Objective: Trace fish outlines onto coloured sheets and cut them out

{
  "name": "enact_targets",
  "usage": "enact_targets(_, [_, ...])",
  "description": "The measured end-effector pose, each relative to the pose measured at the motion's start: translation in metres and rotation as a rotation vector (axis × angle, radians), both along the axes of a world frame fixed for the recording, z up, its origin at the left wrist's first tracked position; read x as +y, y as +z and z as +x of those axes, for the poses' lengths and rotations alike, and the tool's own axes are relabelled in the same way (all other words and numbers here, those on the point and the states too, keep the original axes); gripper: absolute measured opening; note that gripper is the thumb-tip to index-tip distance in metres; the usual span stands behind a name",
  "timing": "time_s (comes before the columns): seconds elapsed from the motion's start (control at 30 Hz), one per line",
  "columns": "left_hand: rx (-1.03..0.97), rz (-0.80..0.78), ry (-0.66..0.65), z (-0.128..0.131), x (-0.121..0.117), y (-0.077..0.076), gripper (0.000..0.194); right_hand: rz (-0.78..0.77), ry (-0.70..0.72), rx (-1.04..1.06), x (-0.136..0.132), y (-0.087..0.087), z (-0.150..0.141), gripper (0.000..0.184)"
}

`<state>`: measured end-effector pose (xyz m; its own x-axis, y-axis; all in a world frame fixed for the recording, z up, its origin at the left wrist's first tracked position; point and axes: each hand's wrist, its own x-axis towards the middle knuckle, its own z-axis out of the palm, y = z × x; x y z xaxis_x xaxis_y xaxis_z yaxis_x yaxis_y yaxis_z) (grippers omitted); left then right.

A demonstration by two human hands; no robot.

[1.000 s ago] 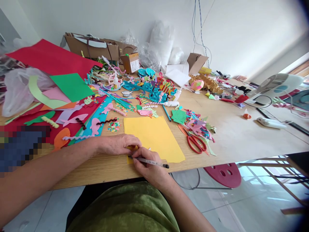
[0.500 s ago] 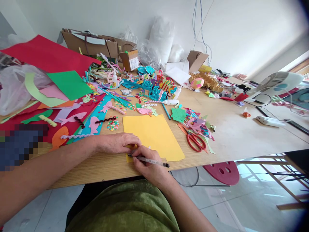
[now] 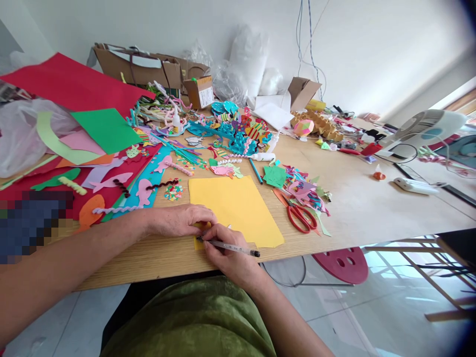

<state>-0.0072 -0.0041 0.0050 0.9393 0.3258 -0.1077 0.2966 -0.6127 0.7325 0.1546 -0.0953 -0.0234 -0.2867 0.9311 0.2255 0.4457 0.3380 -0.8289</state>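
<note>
A sheet of yellow paper [image 3: 234, 203] lies at the table's near edge. My left hand [image 3: 182, 219] rests on its lower left part, fingers bent and thumb tucked in, holding the paper down. Close against those fingertips, my right hand [image 3: 228, 248] is closed around a clear-barrelled pen [image 3: 238, 248] with a black end. The pen lies at a low slant, its tip at the paper's lower left, mostly hidden by my fingers. A small white point peeks out above my right knuckles; what it belongs to is hidden.
Red-handled scissors [image 3: 302, 218] lie right of the paper, beside a heap of paper scraps [image 3: 301, 188]. Fish cut-outs [image 3: 144, 192] with fuzzy stems lie to the left. A teal pen [image 3: 256, 171] and a white glue bottle [image 3: 263, 156] sit beyond. A fan [image 3: 427, 129] stands at right.
</note>
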Motion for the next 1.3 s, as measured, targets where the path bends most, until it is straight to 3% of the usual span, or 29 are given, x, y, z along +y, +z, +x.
enact_targets(0.8, [-0.001, -0.015, 0.017, -0.0015, 0.0002, -0.0031, 0.023, -0.043, -0.004, 0.016, -0.0026, 0.0044, 0.0012, 0.006])
enact_targets(1.3, [-0.004, -0.01, 0.0, -0.0011, 0.0002, -0.001, 0.015, -0.025, 0.002, -0.008, -0.0017, 0.0025, 0.0004, 0.006])
